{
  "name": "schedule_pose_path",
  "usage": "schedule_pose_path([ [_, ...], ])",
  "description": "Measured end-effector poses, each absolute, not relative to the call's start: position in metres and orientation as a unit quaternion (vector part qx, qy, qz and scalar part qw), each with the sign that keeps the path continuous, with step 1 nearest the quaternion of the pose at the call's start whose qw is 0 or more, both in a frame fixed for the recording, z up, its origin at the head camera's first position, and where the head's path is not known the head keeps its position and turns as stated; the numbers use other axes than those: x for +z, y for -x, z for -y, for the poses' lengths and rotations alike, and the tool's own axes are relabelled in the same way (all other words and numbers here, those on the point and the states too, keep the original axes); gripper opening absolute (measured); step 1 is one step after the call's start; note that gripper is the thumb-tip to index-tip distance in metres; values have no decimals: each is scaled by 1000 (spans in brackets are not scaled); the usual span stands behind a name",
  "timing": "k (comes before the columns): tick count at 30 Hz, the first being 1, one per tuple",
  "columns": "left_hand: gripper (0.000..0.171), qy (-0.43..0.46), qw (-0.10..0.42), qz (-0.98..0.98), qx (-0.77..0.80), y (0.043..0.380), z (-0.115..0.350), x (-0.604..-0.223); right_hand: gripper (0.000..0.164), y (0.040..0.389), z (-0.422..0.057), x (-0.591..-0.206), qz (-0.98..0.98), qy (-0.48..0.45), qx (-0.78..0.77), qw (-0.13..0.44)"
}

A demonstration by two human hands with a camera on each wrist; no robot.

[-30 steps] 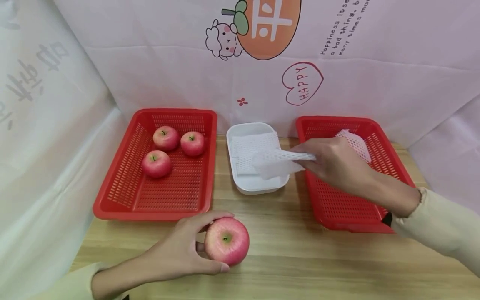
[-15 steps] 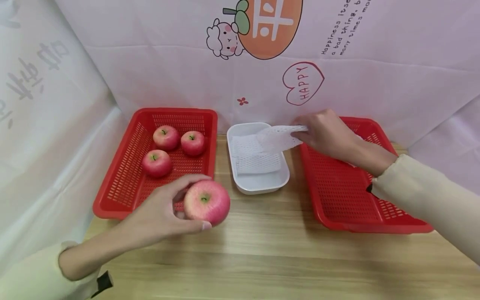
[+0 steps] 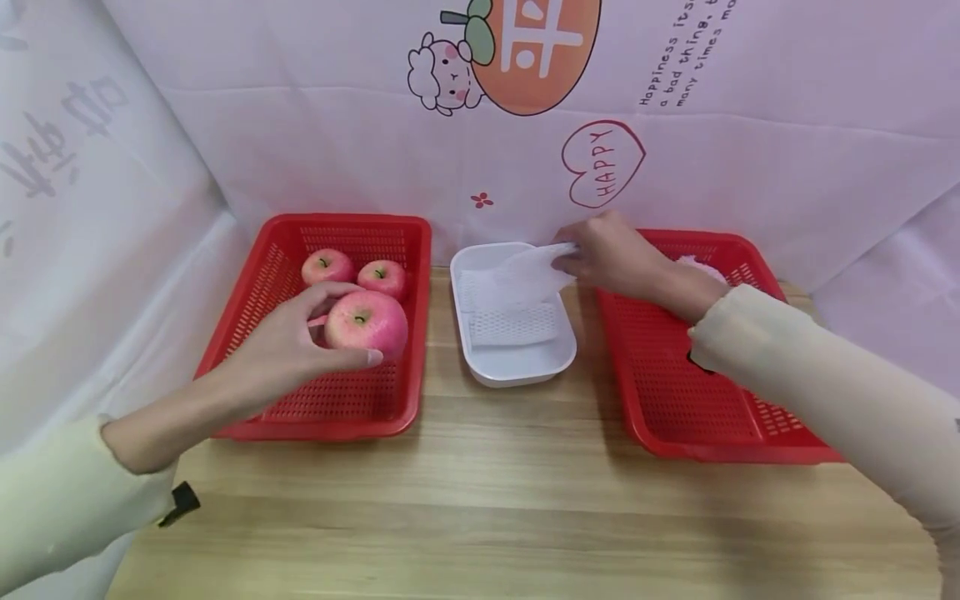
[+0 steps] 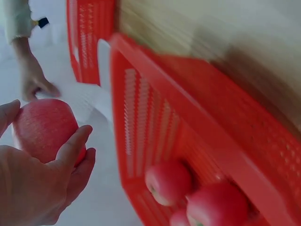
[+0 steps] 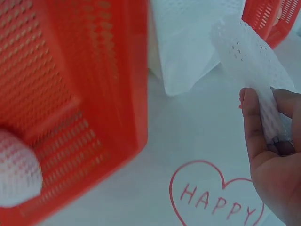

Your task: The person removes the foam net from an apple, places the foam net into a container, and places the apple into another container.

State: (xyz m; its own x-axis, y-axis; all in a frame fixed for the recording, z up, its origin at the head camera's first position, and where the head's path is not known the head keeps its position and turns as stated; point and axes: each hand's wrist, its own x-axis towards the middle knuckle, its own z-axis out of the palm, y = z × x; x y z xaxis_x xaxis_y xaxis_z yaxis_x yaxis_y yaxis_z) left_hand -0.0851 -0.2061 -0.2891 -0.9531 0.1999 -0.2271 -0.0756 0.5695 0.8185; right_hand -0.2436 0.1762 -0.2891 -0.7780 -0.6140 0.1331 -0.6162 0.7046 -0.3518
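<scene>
My left hand (image 3: 281,337) grips a red apple (image 3: 367,323) between thumb and fingers, held up over the left red basket (image 3: 315,429). In the left wrist view the same apple (image 4: 44,128) shows with fingers around its side. Behind it in the basket sit several more apples (image 3: 327,266). My right hand (image 3: 611,254) pinches a white foam fruit net (image 3: 528,275) by one end, above the white tray (image 3: 517,367). More flat foam nets (image 3: 513,323) lie in that tray. The right wrist view shows the net (image 5: 254,61) hanging out from between thumb and fingers.
On the right stands another red basket (image 3: 690,417), holding a net-wrapped fruit (image 5: 16,169) at its back. The wooden table (image 3: 450,500) runs in front of the baskets and tray. A white printed cloth (image 3: 337,150) hangs close behind them.
My left hand has carried the apple from the table's front, up and left, over the left basket. My right hand has moved left and back with the foam net, over the tray.
</scene>
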Motion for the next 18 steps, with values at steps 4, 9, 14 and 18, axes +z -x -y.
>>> schedule_pose_path([
  [4,96,-25,153,-879,451,103,216,-297,37,247,-166,-293,927,-293,228,-49],
  [9,101,-14,153,-900,409,122,223,-310,41,249,-157,-302,922,-229,293,-108],
  [14,100,-13,163,-913,374,133,221,-322,41,250,-149,-311,904,-156,355,-181],
  [18,99,-17,162,-920,357,140,217,-329,46,248,-140,-316,898,-105,366,-222],
])
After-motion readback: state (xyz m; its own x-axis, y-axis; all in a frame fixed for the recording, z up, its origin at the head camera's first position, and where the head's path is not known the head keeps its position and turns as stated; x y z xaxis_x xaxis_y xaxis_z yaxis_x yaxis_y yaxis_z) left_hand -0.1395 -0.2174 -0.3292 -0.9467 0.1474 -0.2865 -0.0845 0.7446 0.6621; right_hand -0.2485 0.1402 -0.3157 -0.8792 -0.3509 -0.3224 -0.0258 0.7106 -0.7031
